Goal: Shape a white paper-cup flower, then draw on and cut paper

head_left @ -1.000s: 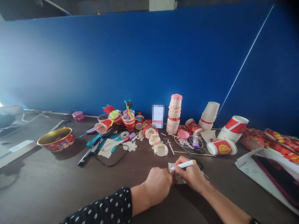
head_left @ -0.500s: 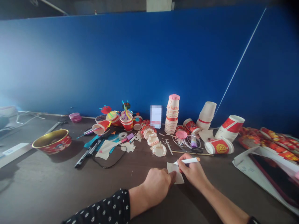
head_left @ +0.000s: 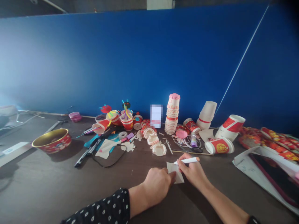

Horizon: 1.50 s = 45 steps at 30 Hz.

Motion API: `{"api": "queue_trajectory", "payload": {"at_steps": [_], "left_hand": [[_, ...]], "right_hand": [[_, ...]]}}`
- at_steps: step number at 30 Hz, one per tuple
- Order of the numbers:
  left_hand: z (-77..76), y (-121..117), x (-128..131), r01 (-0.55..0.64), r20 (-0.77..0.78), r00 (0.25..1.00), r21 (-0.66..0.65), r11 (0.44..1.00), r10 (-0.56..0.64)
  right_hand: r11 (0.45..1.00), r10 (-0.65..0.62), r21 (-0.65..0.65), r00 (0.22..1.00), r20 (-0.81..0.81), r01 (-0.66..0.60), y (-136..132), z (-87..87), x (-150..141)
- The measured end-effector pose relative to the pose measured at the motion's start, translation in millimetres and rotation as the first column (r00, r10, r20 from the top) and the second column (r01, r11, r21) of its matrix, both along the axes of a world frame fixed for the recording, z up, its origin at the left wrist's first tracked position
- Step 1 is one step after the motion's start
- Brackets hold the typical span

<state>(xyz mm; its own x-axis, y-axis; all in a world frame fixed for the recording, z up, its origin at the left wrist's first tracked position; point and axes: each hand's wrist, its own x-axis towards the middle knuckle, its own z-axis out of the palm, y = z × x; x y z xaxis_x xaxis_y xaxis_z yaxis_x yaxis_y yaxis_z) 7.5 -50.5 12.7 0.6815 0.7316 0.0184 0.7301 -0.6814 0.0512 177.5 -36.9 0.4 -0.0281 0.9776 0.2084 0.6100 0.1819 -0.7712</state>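
Observation:
A small piece of off-white paper (head_left: pixel 179 178) lies on the dark table in front of me. My left hand (head_left: pixel 156 184) is curled, with its fingertips pressing down on the paper's left side. In my right hand (head_left: pixel 193 173) a white marker pen (head_left: pixel 189 160) with an orange end is pinched between thumb and fingers. Its tip points left and meets the paper near the upper edge. Whether there is any mark on the paper I cannot make out. Just beyond the paper sits a pale, frilled paper cup base (head_left: pixel 159 149).
Behind stand a tall stack of paper cups (head_left: pixel 172 116) and several red-and-white cups (head_left: pixel 219 146). A thin stick (head_left: pixel 193 152) and a glue stick (head_left: pixel 193 141) lie beyond my right hand. At left is a red-and-gold bowl (head_left: pixel 52 143); at right, a phone (head_left: pixel 273 174) on a white box lid.
Almost nothing differs. Both hands, the marker pen and the paper keep their places; the view has shifted very slightly.

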Motion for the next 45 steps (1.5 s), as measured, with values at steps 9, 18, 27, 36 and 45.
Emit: {"api": "queue_trajectory", "payload": {"at_steps": [9,18,27,36,45], "left_hand": [[1.3,-0.7,-0.2,0.0,-0.001,1.0,0.015,1.0,0.0],[3.4,-0.2,-0.1,0.001,-0.008,1.0,0.012,1.0,-0.001],[1.7,-0.4,0.1,0.008,-0.004,1.0,0.036,0.999,-0.008],[0.7,0.2,0.1,0.003,-0.007,1.0,0.022,1.0,-0.003],[4.7,-1.6,-0.1,0.003,-0.012,1.0,0.019,1.0,-0.002]], "right_hand": [[1.0,-0.017,0.004,0.999,0.043,0.017,-0.8,-0.9,0.6],[1.0,-0.018,0.004,0.998,0.056,0.018,0.0,-1.6,0.6],[1.0,-0.026,0.003,0.996,0.08,0.025,0.8,0.1,0.3],[1.0,-0.022,-0.006,0.997,0.072,0.023,0.3,-0.1,1.1],[1.0,-0.018,-0.017,0.994,0.109,0.02,-1.3,4.6,0.0]]}}
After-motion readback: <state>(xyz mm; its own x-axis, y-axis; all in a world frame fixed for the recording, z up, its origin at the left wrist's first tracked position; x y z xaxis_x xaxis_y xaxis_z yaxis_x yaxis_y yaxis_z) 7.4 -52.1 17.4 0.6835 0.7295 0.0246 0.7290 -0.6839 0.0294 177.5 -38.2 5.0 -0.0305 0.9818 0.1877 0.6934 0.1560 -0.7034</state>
